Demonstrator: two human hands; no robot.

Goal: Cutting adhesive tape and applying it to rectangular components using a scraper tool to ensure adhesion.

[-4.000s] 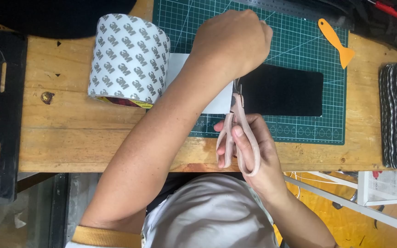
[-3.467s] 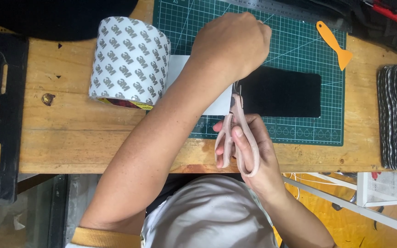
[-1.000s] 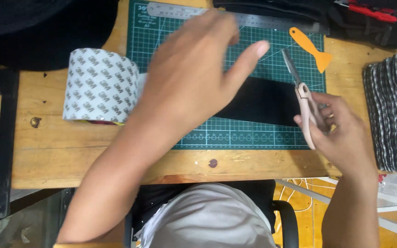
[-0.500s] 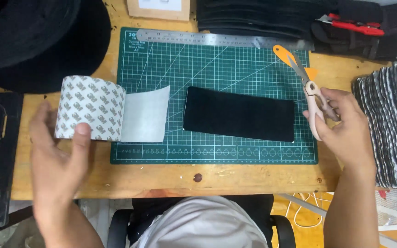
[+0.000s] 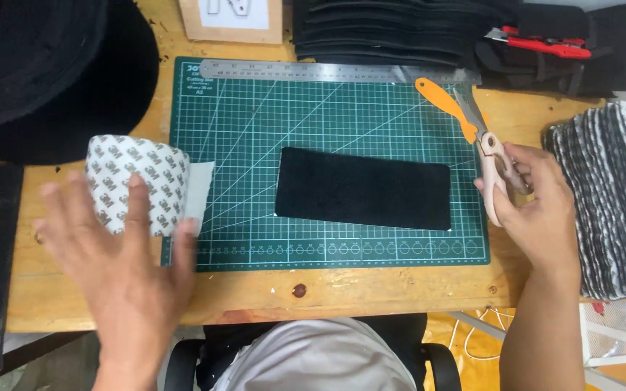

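Note:
A black rectangular felt piece (image 5: pixel 362 187) lies on the green cutting mat (image 5: pixel 269 116). My left hand (image 5: pixel 121 271) rests with spread fingers on a white printed roll of adhesive sheet (image 5: pixel 139 181) at the mat's left edge; a short loose end of the sheet (image 5: pixel 198 194) sticks out to its right. My right hand (image 5: pixel 537 210) holds pink-handled scissors (image 5: pixel 493 170) at the mat's right edge, blades pointing away from me.
A steel ruler (image 5: pixel 327 71) lies along the mat's far edge, with an orange scraper (image 5: pixel 447 107) near it. A stack of cut black-and-white pieces (image 5: pixel 610 195) sits at right, a big black felt roll (image 5: pixel 45 72) at far left, and a red utility knife (image 5: pixel 545 45) at the back.
The scissors finished cutting and my right hand carried them to the mat's right side. My left hand left the felt piece, took the roll and rolled its loose sheet back in.

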